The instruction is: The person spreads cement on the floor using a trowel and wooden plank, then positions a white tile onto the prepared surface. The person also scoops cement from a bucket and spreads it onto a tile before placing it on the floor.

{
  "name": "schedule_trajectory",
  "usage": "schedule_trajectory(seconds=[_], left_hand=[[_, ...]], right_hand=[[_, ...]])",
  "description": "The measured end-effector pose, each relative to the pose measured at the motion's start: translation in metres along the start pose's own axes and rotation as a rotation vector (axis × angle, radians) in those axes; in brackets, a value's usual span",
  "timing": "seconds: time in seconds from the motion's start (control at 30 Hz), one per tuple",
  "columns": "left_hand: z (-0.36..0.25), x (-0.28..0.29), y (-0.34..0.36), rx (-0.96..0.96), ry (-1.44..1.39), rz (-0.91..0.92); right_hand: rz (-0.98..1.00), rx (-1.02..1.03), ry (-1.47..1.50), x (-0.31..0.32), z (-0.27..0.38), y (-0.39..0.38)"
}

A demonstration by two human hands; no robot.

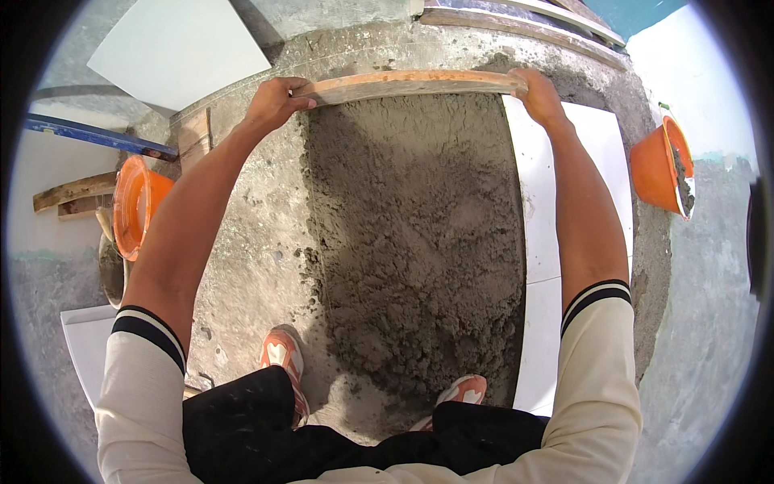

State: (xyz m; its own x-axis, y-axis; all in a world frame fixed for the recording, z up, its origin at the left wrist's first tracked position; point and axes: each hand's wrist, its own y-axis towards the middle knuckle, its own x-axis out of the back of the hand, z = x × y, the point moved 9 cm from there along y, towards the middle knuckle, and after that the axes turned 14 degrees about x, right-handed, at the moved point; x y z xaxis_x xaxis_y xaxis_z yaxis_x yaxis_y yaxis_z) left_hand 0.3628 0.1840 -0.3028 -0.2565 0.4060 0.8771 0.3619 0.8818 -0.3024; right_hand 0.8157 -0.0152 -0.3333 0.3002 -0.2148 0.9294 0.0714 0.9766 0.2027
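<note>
Both my arms stretch forward to a long wooden board (pixel 411 83) held crosswise at the far end of a bed of wet grey mortar (pixel 419 218). My left hand (pixel 278 103) grips the board's left end, thumb along the near side. At the other end, my right hand (pixel 538 95) is closed around it, just over the far corner of the white tiles (pixel 538 202). The mortar looks smoother near the board and lumpy toward my feet. Whether the board's lower edge touches the mortar all along cannot be told.
Laid white tiles border the mortar's right side. An orange bucket (pixel 657 165) with mortar stands at right, another orange bucket (pixel 137 208) at left. Nearby are a blue level (pixel 97 135), wood offcuts (pixel 76 191) and a large white tile (pixel 177 52). Planks (pixel 524 36) lie at the far wall.
</note>
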Motion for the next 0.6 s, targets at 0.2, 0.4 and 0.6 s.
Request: schedule_trajectory(seconds=[0.2, 0.4, 0.6], left_hand=[[0.004, -0.013, -0.011, 0.119, 0.011, 0.11], [0.003, -0.022, 0.005, -0.061, 0.008, 0.1], [0.012, -0.022, 0.002, -0.127, 0.006, 0.125]], right_hand=[[0.046, 0.0, 0.029, 0.004, 0.006, -0.007], [0.006, 0.082, -0.015, -0.001, -0.005, -0.019], [0.068, 0.053, 0.086, 0.006, 0.002, -0.021]])
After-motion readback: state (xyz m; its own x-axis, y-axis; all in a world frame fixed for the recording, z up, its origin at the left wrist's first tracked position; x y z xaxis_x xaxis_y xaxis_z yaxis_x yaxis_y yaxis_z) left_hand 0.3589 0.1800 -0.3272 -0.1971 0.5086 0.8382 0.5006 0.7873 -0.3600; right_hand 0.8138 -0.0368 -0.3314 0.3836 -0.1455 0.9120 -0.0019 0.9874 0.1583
